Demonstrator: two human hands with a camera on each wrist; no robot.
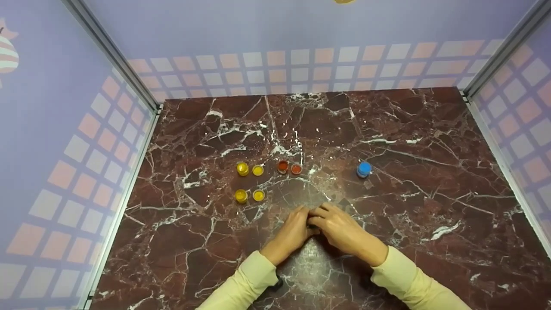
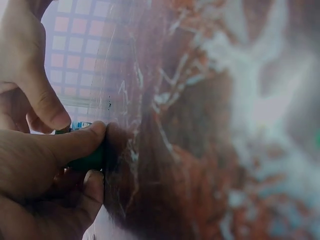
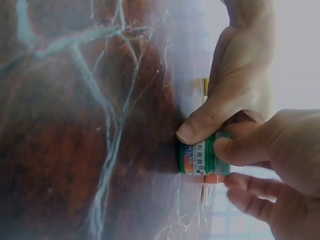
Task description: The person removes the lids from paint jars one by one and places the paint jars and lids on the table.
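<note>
A small green jar (image 3: pixel 200 159) with a printed label stands on the marble table (image 1: pixel 413 142), held between both hands. My left hand (image 1: pixel 304 220) pinches it near its base, thumb (image 3: pixel 195 127) against the labelled side. My right hand (image 1: pixel 318 215) grips its green top, thumb (image 3: pixel 235 150) curled over it. In the head view the hands meet at the table's front centre and hide the jar almost wholly. The left wrist view shows only a sliver of the green jar (image 2: pixel 89 161) under my left thumb (image 2: pixel 75 142).
Further back stand two yellow jars (image 1: pixel 242 168) (image 1: pixel 241 196), each with a yellow lid (image 1: pixel 258 170) (image 1: pixel 258 195) beside it. An orange-red jar (image 1: pixel 283 166) and its lid (image 1: pixel 296 168) sit at centre, a blue jar (image 1: pixel 364 169) to the right. Tiled walls enclose three sides.
</note>
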